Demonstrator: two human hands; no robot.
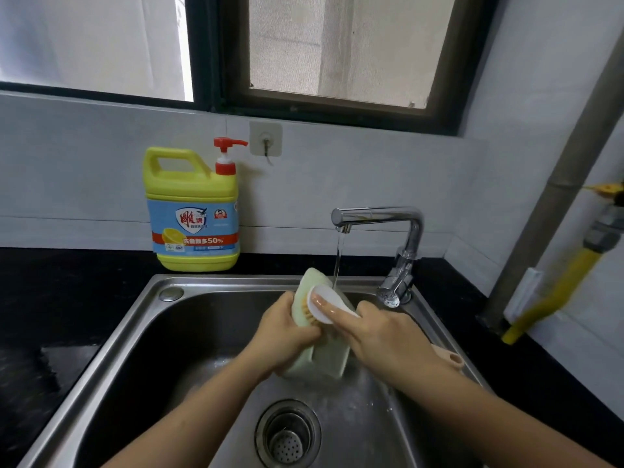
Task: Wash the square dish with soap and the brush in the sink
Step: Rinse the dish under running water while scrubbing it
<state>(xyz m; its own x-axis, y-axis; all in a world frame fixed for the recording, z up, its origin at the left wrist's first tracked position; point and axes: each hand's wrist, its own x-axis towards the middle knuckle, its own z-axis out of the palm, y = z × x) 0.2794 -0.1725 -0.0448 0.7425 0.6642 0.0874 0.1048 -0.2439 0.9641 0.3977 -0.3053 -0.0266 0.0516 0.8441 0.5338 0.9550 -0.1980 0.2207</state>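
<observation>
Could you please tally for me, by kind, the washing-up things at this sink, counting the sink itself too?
Soap jugs: 1, the yellow plastic soap jug with a red pump.
Dishes: 1, the pale green square dish.
Brushes: 1, the white plastic brush.
Taps: 1, the chrome tap.
Sinks: 1, the stainless steel sink.
Total: 5.

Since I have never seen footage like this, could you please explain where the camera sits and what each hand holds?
No machine here: a person wears one camera on the head, looking down at their hands. The left hand grips a pale green dish tilted over the sink. The right hand holds a white brush against it, under water running from the tap. A yellow soap bottle stands on the dark counter behind the sink.
</observation>
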